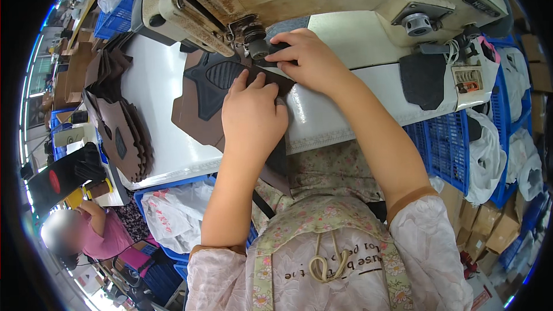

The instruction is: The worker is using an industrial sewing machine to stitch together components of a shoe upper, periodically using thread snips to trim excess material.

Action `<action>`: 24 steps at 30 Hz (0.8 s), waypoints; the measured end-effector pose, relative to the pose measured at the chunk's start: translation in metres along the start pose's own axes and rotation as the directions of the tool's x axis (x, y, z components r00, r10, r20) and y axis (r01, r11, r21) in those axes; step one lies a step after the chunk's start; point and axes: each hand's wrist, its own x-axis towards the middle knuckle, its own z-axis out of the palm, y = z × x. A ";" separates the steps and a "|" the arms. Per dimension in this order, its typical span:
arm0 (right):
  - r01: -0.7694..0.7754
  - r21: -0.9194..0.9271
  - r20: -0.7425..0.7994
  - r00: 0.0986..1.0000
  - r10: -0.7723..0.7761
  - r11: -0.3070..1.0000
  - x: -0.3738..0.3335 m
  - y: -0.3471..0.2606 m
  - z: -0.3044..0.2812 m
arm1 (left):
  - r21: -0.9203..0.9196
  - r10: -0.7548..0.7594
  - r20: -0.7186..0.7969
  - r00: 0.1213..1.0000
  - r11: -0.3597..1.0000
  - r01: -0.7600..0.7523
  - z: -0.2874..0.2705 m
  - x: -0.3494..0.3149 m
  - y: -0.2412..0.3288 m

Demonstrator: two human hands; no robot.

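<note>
A brown flat cut piece (183, 116) with a dark grey, ribbed overlay (203, 89) lies on the white table under the head of a sewing machine (201, 8). My left hand (253, 109) rests on this piece, its fingers stretched out over the overlay's right side. Beside the machine's small dark roller (258, 48), my right hand (314, 62) has its fingers bent and spread, the tips at dark material by the roller. What lies beneath those fingertips is partly hidden. Part of the brown piece hangs over the table's front edge below my left hand.
Stacked brown pieces (124, 132) lie at the table's left. A dark grey piece (423, 80) sits at the right, near a small tray (468, 85). Blue crates (440, 147) with white plastic bags stand right of the table. Another person in a pink top (118, 233) is at the lower left.
</note>
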 end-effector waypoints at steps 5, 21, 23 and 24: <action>0.007 -0.006 -0.002 1.000 -0.007 1.000 -0.001 -0.003 0.000 | -0.070 0.102 -0.091 0.991 0.992 -0.108 0.010 -0.006 -0.015; 0.047 -0.044 -0.028 0.998 -0.048 0.998 -0.004 -0.004 0.004 | -0.108 0.174 -0.154 0.973 0.975 -0.192 0.027 -0.002 -0.022; 0.065 -0.043 -0.052 0.996 -0.067 0.997 -0.003 -0.004 0.004 | -0.114 0.185 -0.187 0.965 0.971 -0.209 0.029 -0.002 -0.022; 0.081 -0.043 -0.079 0.993 -0.084 0.996 -0.003 -0.003 0.005 | -0.116 0.180 -0.187 0.966 0.972 -0.204 0.030 -0.003 -0.022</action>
